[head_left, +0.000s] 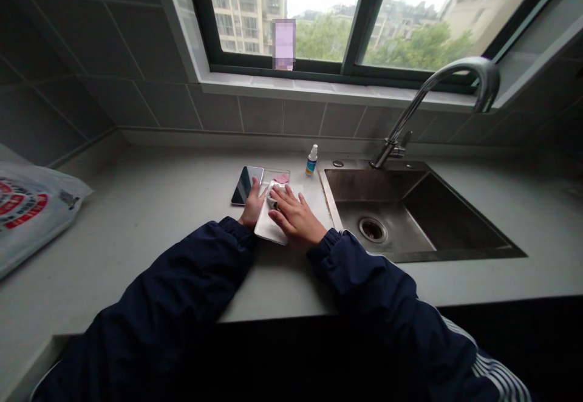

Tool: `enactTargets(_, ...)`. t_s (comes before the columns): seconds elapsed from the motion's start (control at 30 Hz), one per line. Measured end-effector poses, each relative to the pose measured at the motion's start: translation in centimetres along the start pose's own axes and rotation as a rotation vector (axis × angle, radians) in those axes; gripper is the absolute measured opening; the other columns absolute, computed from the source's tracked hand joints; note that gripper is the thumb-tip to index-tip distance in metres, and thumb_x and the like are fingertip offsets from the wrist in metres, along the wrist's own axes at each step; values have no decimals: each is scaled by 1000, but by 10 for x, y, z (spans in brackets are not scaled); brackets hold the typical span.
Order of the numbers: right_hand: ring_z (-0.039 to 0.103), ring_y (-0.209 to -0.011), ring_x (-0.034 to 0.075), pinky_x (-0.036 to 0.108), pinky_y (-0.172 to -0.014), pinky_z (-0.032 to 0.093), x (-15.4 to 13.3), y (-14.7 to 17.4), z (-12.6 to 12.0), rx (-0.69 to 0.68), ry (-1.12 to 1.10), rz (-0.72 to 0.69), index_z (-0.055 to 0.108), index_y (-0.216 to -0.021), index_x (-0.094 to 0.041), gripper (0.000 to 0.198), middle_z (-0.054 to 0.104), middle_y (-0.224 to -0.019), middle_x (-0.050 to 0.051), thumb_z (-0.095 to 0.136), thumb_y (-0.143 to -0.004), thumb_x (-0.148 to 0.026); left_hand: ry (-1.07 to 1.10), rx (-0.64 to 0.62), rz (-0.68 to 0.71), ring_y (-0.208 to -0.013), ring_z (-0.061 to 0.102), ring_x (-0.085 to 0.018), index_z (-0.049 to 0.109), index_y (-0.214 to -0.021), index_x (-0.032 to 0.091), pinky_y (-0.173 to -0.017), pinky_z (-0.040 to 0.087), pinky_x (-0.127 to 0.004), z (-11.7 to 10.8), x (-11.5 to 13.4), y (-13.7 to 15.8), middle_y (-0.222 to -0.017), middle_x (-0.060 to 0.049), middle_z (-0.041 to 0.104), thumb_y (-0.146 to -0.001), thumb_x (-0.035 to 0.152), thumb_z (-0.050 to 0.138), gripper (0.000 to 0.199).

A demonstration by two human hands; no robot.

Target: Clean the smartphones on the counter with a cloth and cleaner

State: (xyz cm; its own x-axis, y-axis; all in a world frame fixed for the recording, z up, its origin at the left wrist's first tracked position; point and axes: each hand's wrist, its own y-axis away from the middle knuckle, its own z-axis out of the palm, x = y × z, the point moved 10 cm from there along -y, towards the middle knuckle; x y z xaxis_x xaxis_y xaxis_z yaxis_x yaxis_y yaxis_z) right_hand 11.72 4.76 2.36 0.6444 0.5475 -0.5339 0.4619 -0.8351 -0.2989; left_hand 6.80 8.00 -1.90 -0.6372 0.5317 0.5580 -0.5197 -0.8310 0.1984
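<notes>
A pale, see-through phone case (269, 230) is tilted over the counter, its left edge held by my left hand (252, 205). Across its inner face lies my right hand (298, 217), fingers pressing a crumpled white tissue (272, 200) against it. Part of the tissue is hidden under those fingers. Just behind my left hand, a dark-screened smartphone (246, 184) lies flat on the counter. A small folded pink cloth (282, 178) sits beyond my right fingertips. Nearer the sink stands a small spray bottle (312, 160) with a white top and a blue and yellow label.
To the right a steel sink (428, 207) is set into the white counter (182, 183), with a curved chrome faucet (423, 95) behind it. A plastic bag (36, 207) with red print rests at the far left. Tiled wall and a window (319, 31) close off the back.
</notes>
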Motion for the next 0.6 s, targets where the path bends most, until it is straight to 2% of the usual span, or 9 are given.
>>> enactTargets(0.17,9,-157,40,73,-120,13,33,4,-17,149,58,272,35,-159,-16,73,19,-169,18,39,-102,-61,-94,-6,-105,-115,68,-34,48,-149,16,-104,49,-49,8,-15,5,-120,-16,72,-99,69,20,79)
enactTargets(0.23,7,-158,40,73,-120,13,37,5,-22,170,69,309,39,-157,-13,72,15,-170,19,39,-102,-59,-113,2,-96,-115,68,-34,48,-149,16,-104,50,-48,9,-13,6,-117,-15,73,-99,69,17,79)
enactTargets(0.33,7,-158,37,68,-121,16,25,2,-22,150,59,203,43,-154,-11,66,14,-170,17,39,-104,-54,-81,1,-46,-116,67,-33,44,-151,14,-104,49,-49,10,-7,6,-119,-16,72,-100,67,15,79)
enactTargets(0.47,18,-157,34,62,-122,21,-2,1,-11,58,26,-14,45,-153,-11,62,29,-166,17,44,-103,-49,1,-9,40,-119,66,-33,40,-153,11,-107,47,-50,7,4,3,-125,-19,69,-99,70,13,84)
enactTargets(0.6,25,-155,33,59,-122,24,-18,4,-7,32,32,-132,51,-149,-15,55,41,-160,16,47,-103,-45,42,31,104,-120,65,-36,41,-152,10,-108,46,-53,-5,13,0,-126,-20,68,-94,77,13,93)
